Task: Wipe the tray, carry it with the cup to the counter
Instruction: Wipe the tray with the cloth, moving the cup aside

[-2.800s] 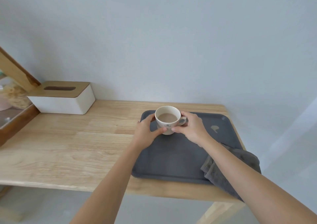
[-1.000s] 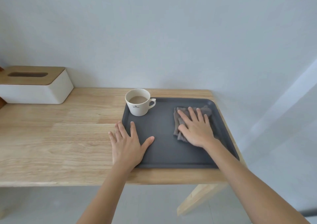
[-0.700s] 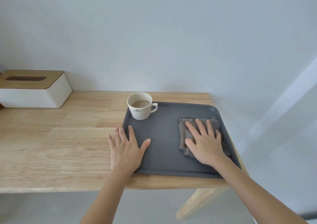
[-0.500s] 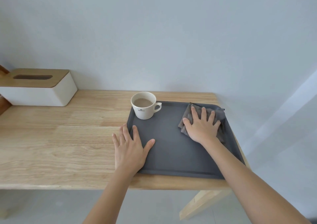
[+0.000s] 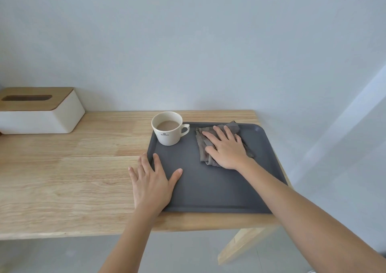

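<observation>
Since 0.5 s ago cloth (image 5: 203,145) slid toward cup (image 5: 167,129) under flat, unclenched right hand (image 5: 226,150); left hand (image 5: 152,184), fingers splayed, pins near-left rim so tray (image 5: 211,187) stays put; cup parked far-left on tray, clear of wiping.

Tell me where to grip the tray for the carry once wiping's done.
Probably the two short side rims of the tray, one hand each, kept level. The raised rim gives purchase, and the full cup in the far-left corner weights that side. Lift the cloth off first.
</observation>
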{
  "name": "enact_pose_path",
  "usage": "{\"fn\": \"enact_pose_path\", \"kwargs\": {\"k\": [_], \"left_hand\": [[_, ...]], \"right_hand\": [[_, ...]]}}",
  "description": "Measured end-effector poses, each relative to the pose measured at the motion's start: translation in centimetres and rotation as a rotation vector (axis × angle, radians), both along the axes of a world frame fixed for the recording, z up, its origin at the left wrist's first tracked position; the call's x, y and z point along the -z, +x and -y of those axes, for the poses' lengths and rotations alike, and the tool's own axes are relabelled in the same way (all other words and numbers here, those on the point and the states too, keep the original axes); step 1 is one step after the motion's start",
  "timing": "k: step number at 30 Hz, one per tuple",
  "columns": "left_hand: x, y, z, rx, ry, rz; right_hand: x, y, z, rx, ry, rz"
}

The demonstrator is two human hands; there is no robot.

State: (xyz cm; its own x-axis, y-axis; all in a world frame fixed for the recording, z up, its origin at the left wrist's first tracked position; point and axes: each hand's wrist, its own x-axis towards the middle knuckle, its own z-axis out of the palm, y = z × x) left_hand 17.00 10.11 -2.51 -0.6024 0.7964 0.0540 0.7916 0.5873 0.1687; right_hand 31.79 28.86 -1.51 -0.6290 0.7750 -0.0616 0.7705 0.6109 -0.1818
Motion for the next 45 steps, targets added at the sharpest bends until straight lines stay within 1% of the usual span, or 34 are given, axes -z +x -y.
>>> {"fn": "enact_pose_path", "kwargs": {"k": [2,6,9,12,17,21,23,27,30,32,34,38,42,45], "left_hand": [[-0.1,0.1,0.0,-0.006,0.001,0.000],[0.1,0.0,0.0,-0.007,0.004,0.005],[0.2,-0.1,-0.2,0.006,0.014,-0.019],[0.5,-0.1,-0.4,0.017,0.017,-0.035],[0.8,-0.1,-0.4,0.010,0.003,-0.009],[0.6,-0.1,-0.2,0.016,0.005,-0.012],[0.6,-0.1,-0.2,0.015,0.006,-0.013],[0.7,-0.2,-0.3,0.019,0.015,-0.010],[0.7,-0.2,-0.3,0.019,-0.002,-0.013],[0.7,-0.1,-0.4,0.015,-0.002,-0.017],[0.6,0.0,-0.4,0.011,0.004,-0.011],[0.6,0.1,-0.5,0.004,0.010,-0.012],[0.6,0.1,-0.5,-0.003,0.020,-0.009],[0.6,0.1,-0.4,-0.013,0.015,-0.008]], "right_hand": [[0.1,2.0,-1.1,0.081,0.004,0.004],[0.3,4.0,-1.9,0.328,-0.007,0.010],[0.3,2.8,-1.4,0.396,-0.001,-0.014],[0.2,1.5,0.4,0.275,0.002,-0.024],[0.6,-0.3,6.8,-0.005,0.046,-0.016],[0.3,3.1,8.9,-0.207,0.028,-0.005],[0.1,5.4,8.4,-0.199,0.022,0.000],[0.0,7.3,4.6,0.026,0.012,0.049],[-0.1,5.8,1.2,0.239,-0.032,0.043],[-0.2,3.7,0.3,0.315,-0.058,0.040],[-0.3,1.1,1.1,0.293,-0.064,0.025],[0.1,-1.9,5.9,0.057,-0.026,0.004],[0.4,0.7,8.4,-0.128,-0.014,0.010],[0.3,4.4,8.5,-0.137,0.005,0.015]]}}
